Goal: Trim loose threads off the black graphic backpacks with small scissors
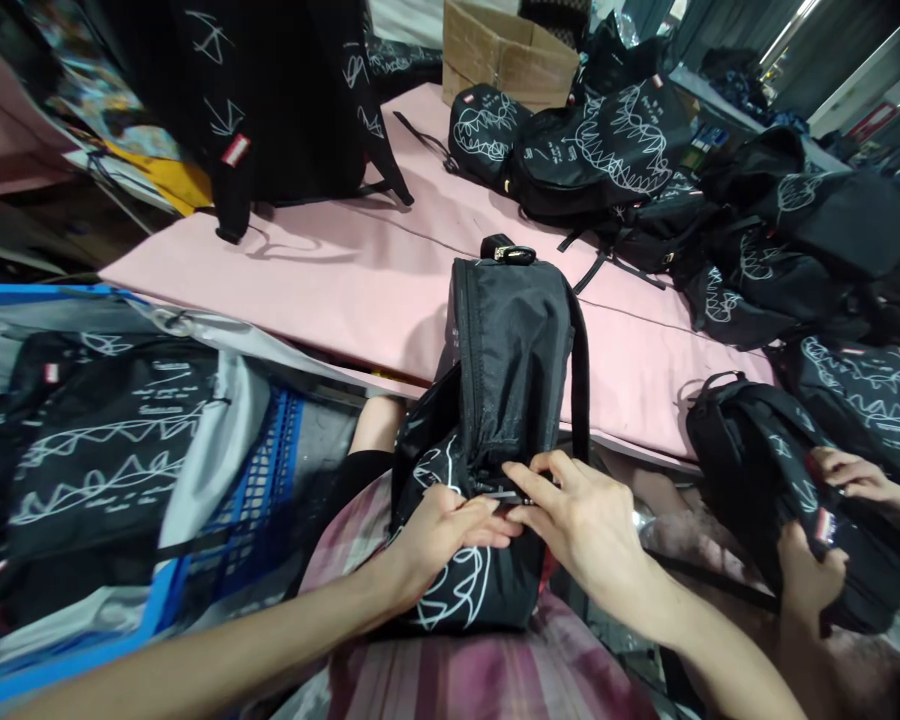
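A black backpack (521, 350) with white scribbled lines lies across my lap, its upper end resting on the pink table edge. My left hand (457, 520) pinches the fabric edge near a zipper at the middle of the bag. Close beside it, my right hand (574, 505) grips the same spot with thumb and fingers pressed together. Between the two hands shows a small light strip, perhaps the zipper or its pull; the fingers cover most of it. A black strap (581, 380) hangs down the bag's right side.
On the pink table (330, 290) lie several black backpacks (622, 140) and a cardboard box (506, 55). To the left, a blue crate (270, 470) holds more bags. At the right, another person's hands (814, 580) work on a black backpack (750, 450).
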`<state>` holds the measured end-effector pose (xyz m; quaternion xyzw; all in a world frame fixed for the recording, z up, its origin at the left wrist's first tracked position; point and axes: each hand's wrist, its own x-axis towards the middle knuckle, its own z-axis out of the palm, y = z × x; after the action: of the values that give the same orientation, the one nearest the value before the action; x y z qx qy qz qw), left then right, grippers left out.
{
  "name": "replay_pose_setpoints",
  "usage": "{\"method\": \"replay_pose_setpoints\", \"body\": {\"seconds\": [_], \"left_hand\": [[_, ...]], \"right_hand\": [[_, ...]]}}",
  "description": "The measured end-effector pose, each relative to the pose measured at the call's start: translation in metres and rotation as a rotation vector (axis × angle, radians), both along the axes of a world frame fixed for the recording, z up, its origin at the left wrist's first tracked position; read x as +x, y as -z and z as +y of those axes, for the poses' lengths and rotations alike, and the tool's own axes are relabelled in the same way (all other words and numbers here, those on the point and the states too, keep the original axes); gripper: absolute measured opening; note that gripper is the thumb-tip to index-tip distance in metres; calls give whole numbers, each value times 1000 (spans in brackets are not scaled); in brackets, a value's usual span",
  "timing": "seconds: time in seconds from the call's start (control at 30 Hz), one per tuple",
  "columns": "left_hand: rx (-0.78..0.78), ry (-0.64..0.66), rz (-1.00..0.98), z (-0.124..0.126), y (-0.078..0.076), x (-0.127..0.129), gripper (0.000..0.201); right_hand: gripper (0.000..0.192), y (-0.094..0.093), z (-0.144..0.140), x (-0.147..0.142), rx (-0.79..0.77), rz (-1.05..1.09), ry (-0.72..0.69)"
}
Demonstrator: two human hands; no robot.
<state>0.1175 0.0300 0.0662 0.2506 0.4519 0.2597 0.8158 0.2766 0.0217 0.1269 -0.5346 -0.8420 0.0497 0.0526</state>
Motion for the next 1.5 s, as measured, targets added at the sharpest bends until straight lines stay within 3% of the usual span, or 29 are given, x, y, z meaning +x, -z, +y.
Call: {"method": "replay_pose_setpoints", "body": {"seconds": [0.13, 0.33, 0.67, 0.87, 1.2, 1.33, 1.5], "left_hand": [[10, -8, -48, 0, -1, -2, 47], [38, 24, -112, 0, 0, -5, 43], [55, 36, -140, -1, 2, -7, 47], [50, 39, -123, 0, 6, -7, 45], [48, -2, -118, -1, 6, -2, 48], [34, -10, -124, -1, 3, -1, 47], [19, 14, -80, 0, 0, -2, 52]], "right_hand": [[44, -2, -4, -4, 81, -17, 69], [10, 4, -13, -16, 82, -17, 143], [15, 10, -15, -25, 188, -51, 130], [15, 9, -15, -21, 140, -17, 149], [16, 13, -14, -25, 196, -50, 132], [18, 22, -18, -25, 180, 56, 190], [20, 28, -21, -20, 131, 337, 274]]}}
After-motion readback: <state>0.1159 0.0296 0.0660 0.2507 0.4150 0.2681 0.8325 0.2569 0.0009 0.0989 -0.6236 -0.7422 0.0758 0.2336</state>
